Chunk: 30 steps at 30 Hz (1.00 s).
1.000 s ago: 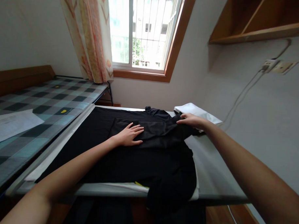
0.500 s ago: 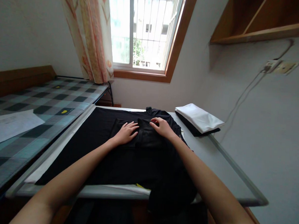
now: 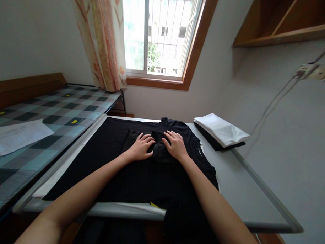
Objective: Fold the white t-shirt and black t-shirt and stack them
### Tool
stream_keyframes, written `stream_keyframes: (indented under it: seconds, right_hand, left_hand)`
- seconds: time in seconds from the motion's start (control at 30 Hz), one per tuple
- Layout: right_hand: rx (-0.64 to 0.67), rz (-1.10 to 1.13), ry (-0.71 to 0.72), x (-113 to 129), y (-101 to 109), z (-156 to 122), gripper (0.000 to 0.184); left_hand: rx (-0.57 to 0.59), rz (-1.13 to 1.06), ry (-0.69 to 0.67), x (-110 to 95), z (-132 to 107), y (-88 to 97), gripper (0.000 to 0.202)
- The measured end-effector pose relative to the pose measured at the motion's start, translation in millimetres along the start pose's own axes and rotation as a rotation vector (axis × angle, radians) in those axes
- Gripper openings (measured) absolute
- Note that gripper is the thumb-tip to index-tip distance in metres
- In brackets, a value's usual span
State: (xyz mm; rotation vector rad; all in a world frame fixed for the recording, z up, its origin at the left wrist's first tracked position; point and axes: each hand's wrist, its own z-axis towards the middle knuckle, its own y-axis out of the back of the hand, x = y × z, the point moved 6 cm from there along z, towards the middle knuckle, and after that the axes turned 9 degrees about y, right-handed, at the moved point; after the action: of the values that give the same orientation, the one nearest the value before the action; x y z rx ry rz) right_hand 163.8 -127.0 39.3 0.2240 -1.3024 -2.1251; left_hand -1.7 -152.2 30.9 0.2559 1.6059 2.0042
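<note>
A black shirt [image 3: 139, 174] lies spread on the grey table [image 3: 240, 188], its hem hanging over the near edge. Both sleeves are folded in over the chest. My left hand [image 3: 140, 148] rests flat on the left folded sleeve, fingers spread. Beside it, my right hand [image 3: 175, 145] lies flat on the right folded sleeve, fingers stretched out. The two hands are a few centimetres apart near the collar end of the shirt.
A folded white garment [image 3: 221, 128] lies on a dark one at the table's far right. A bed with a checked cover [image 3: 58, 113] and a sheet of paper [image 3: 15, 136] stands to the left. Window and curtain [image 3: 106, 45] behind; wooden shelf [image 3: 285, 23] upper right.
My right hand carried the right sleeve from near the white pile inward over the shirt's chest and now presses it flat. My left hand stayed on the left sleeve.
</note>
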Motion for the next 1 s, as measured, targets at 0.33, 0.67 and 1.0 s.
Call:
stream_keyframes:
  seconds: [0.33, 0.67, 1.0]
  right_hand:
    - [0.085, -0.021, -0.018, -4, -9, -4, 0.048]
    - [0.154, -0.143, 0.036, 8, -6, -4, 0.054]
    - [0.297, -0.12, 0.181, 29, -26, -4, 0.054]
  left_hand:
    - [0.096, 0.029, -0.027, -1, -3, -5.6, 0.051]
    - [0.145, 0.047, 0.055, 15, -8, -4.7, 0.055]
    - [0.114, 0.003, 0.033, 9, -5, -12.1, 0.06]
